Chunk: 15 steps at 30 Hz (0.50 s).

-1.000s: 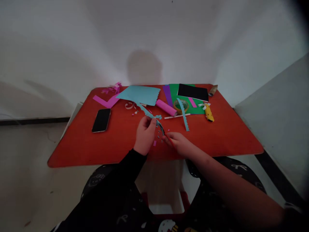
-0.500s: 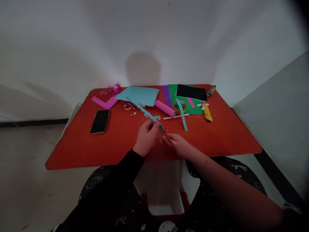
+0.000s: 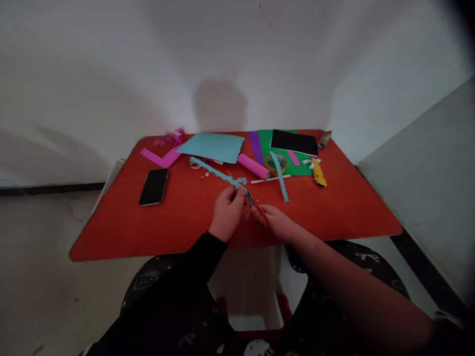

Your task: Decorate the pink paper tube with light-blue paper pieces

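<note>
My left hand (image 3: 229,207) pinches a long light-blue paper strip (image 3: 213,170) near its right end; the strip slants away to the upper left, with one scalloped edge. Red-handled scissors (image 3: 262,215) are gripped in my right hand (image 3: 276,221), their blades meeting the strip end right beside my left fingertips. Whether the blades are apart is too small to tell. Small blue paper scraps (image 3: 242,180) lie around my hands. Farther right, a second scalloped blue strip (image 3: 279,177) rests across a roll of tape (image 3: 282,163) and a white stick (image 3: 260,181).
On the red table (image 3: 178,227) are a phone (image 3: 153,187), a light-blue sheet (image 3: 213,146), pink paper pieces (image 3: 163,157), a pink roll (image 3: 254,166), green paper (image 3: 265,141), a black rectangular item (image 3: 294,142) and a yellow spotted object (image 3: 318,173). A wall stands behind.
The blue strip's far end has swung down and left, off the blue sheet. My left hand has shifted slightly right along with it; the right hand barely moved.
</note>
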{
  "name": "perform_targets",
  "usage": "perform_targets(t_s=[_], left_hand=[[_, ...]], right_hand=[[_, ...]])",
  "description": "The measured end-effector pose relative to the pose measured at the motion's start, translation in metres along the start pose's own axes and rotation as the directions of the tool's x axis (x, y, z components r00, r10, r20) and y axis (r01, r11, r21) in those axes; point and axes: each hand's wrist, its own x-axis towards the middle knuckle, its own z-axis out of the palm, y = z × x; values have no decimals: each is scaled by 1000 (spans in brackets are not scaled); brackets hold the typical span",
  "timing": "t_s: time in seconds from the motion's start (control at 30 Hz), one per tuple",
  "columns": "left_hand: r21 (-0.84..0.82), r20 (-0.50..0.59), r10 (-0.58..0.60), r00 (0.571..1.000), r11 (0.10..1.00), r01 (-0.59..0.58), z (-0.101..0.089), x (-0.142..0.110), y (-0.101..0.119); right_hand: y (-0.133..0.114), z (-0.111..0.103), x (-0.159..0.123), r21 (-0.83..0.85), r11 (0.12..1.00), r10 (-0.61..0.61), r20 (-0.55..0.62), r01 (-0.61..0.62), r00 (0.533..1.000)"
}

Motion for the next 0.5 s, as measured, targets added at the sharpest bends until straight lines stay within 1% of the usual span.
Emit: perform_targets(t_s=[0.23,0.37,0.5], left_hand=[[-16,-43,-16,999,1000,15,4,1,-5],[-78,-54,-48,997,996,44,6,2,-12],[-168,-53,-91,994,982,81,10,3,-17]], right_hand=[[7,1,3,45,999,18,2,-18,1000],[10,2,5,71,997,34,2,-34,999],[10,2,6,39,999,33,-18,-33,999]])
